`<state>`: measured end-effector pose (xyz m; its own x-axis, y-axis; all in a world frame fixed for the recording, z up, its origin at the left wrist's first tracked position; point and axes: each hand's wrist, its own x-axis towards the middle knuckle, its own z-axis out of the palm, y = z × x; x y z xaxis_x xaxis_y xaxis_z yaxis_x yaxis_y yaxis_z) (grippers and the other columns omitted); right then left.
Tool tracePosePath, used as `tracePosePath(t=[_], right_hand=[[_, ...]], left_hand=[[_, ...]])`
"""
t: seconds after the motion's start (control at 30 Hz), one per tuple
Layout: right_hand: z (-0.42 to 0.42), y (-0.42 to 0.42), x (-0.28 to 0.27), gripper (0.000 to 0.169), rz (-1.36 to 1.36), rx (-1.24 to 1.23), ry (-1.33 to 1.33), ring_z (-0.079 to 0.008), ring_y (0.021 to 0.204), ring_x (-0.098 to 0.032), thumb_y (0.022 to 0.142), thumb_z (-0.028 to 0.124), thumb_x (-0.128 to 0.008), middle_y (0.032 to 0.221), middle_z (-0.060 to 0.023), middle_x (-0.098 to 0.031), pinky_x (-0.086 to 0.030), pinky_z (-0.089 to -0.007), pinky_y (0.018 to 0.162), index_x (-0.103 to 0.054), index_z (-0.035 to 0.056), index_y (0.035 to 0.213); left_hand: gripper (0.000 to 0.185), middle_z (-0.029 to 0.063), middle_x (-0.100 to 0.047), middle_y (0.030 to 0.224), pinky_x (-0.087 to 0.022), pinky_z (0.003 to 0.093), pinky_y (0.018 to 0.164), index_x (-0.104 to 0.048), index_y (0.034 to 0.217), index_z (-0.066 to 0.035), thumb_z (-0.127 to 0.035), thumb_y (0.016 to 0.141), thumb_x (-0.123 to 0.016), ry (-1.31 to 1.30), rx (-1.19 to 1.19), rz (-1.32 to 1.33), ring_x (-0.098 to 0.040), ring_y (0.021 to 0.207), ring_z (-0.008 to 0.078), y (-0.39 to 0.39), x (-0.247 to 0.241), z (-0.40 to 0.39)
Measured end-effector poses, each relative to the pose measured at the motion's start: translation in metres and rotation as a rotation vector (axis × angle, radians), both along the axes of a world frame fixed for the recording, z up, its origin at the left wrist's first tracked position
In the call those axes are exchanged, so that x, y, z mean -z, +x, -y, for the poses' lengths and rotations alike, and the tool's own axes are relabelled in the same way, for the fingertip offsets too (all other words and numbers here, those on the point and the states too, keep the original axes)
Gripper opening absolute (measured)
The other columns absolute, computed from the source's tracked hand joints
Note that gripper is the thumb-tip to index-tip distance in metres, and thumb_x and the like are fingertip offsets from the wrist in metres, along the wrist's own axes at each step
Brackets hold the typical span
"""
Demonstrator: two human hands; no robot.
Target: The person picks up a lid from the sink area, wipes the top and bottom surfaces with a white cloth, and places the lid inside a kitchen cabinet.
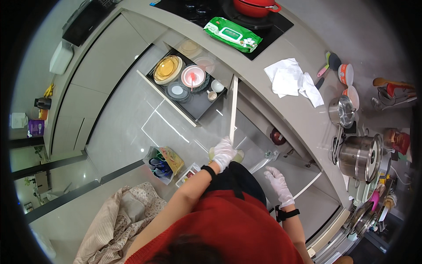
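My left hand [224, 154], in a thin white glove, closes around the outer end of an open cabinet door [234, 109], its fingers slightly blurred. Also gloved, my right hand [279, 186] hangs in the air with nothing in it, its fingers a little apart. Close by it is a second open cabinet door [308, 184]. Between the two doors lies the open base cabinet, where a dark red pot [278, 136] sits partly hidden inside. Past my left hand, a pulled-out drawer [201, 110] holds amber glass plates [168, 67], pink-white bowls [194, 76], clear dishes [178, 91] and small cups [212, 96].
On the counter [263, 74] are a green wipes pack [233, 34], white paper towels [290, 77], a saucepan [339, 112] and a steel stockpot [359, 158]. A red pot [257, 7] stands on the cooktop. A bag [166, 163] and a cloth-draped item [122, 224] flank my left arm.
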<state>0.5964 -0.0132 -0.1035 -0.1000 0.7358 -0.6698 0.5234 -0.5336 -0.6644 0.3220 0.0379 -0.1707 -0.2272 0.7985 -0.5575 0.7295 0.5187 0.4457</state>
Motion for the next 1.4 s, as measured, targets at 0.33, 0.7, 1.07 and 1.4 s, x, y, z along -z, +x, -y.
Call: tracePosePath(t=[0.33, 0.7, 1.07, 1.4], right_hand=[[-0.007, 0.020, 0.012, 0.035, 0.186, -0.086, 0.007, -0.0283, 0.104, -0.060, 0.089, 0.022, -0.061, 0.114, -0.0167, -0.062, -0.045, -0.0335, 0.092, -0.059, 0.0048, 0.119], [0.073, 0.135, 0.045, 0.039, 0.839, 0.444, -0.076, -0.0348, 0.117, -0.050, 0.078, 0.028, -0.062, 0.126, -0.0189, -0.051, -0.043, -0.0406, 0.098, -0.065, 0.0059, 0.109], [0.085, 0.113, 0.058, 0.037, 0.913, 0.338, 0.016, -0.0359, 0.112, -0.054, 0.073, 0.021, -0.064, 0.125, -0.0187, -0.052, -0.044, -0.0394, 0.097, -0.067, 0.0077, 0.107], [0.053, 0.118, 0.257, 0.034, 0.171, 0.463, -0.011, -0.0218, 0.098, -0.059, 0.083, 0.025, -0.066, 0.112, -0.0095, -0.062, -0.048, -0.0331, 0.087, -0.063, 0.0016, 0.107]], left_hand=[[0.028, 0.0150, -0.068, 0.086, -0.054, 0.0415, 0.072, -0.061, 0.097, -0.008, -0.019, 0.072, -0.066, 0.027, -0.036, -0.330, -0.067, 0.082, 0.0323, -0.082, 0.022, 0.008], [0.055, 0.0141, -0.066, 0.107, -0.050, 0.0385, 0.086, -0.052, 0.128, -0.016, -0.015, 0.074, -0.063, -0.014, -0.101, -0.196, -0.064, 0.099, 0.0310, -0.094, 0.012, 0.006], [0.059, 0.0167, -0.062, 0.114, -0.050, 0.0400, 0.085, -0.049, 0.131, -0.009, -0.001, 0.073, -0.058, 0.376, -0.198, -0.286, -0.061, 0.100, 0.0340, -0.124, 0.017, 0.024], [0.079, 0.0195, -0.032, 0.144, -0.021, 0.0497, 0.111, -0.034, 0.143, -0.009, -0.008, 0.071, -0.067, 0.651, -0.110, -0.217, -0.027, 0.135, 0.0390, -0.062, -0.014, 0.009]])
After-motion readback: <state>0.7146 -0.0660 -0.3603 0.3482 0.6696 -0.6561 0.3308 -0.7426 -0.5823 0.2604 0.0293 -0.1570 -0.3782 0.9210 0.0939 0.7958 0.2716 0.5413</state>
